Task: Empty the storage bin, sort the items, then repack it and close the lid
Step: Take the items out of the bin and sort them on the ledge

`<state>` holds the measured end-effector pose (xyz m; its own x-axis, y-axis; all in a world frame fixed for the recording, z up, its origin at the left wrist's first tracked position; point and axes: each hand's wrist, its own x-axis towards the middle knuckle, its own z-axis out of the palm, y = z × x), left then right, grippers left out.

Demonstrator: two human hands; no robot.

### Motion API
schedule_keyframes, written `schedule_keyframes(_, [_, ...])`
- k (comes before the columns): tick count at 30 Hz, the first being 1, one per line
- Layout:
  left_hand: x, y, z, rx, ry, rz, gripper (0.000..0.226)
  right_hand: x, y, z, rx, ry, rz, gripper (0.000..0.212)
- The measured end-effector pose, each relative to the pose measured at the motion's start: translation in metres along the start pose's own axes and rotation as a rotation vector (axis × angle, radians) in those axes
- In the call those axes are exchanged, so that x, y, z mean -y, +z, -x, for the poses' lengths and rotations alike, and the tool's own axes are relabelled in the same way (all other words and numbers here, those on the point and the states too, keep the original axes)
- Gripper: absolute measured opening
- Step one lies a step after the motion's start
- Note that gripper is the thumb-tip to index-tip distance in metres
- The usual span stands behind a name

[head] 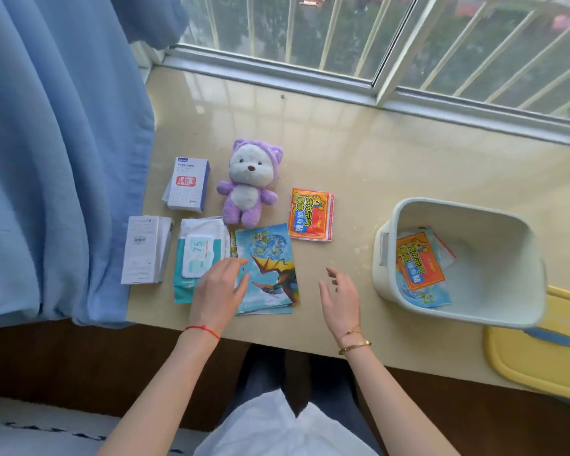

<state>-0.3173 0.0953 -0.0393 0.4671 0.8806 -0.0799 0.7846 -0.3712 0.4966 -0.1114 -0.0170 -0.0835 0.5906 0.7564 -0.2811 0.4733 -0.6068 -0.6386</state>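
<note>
The pale storage bin (494,222) stands open at the right of the sill, with an orange packet (420,260) and a blue picture card (425,296) lying inside. Its yellow lid (537,363) lies beside it at the front right. My left hand (219,291) rests with fingers spread on the left edge of a stack of blue dinosaur cards (272,271), partly over a wet-wipes pack (199,255). My right hand (339,296) hovers open just right of the cards, holding nothing. A purple plush toy (246,184) and an orange packet (311,214) lie behind.
Two white boxes lie at the left, one (188,184) behind and one (145,250) in front, next to the blue curtain (63,159). The window frame (310,80) runs along the back. Bare sill (392,166) shows between the packets and the bin.
</note>
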Motion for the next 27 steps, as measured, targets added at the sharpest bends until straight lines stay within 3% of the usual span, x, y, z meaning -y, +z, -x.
schedule_keyframes(4, [-0.059,0.007,-0.005,0.014,0.102,0.012,0.026,-0.028,-0.071,0.018,-0.149,-0.095,0.008,0.029])
schedule_keyframes(12, [-0.197,0.055,-0.02,-0.012,0.226,0.054,0.023,-0.124,-0.199,-0.008,-0.277,-0.055,0.043,0.028])
schedule_keyframes(19, [-0.296,0.127,-0.036,0.011,0.094,0.138,0.023,-0.21,-0.262,-0.071,-0.11,0.024,0.069,0.035])
schedule_keyframes(27, [-0.322,0.213,-0.067,0.17,-0.244,0.055,0.034,-0.242,-0.24,-0.142,0.177,0.01,0.135,0.048])
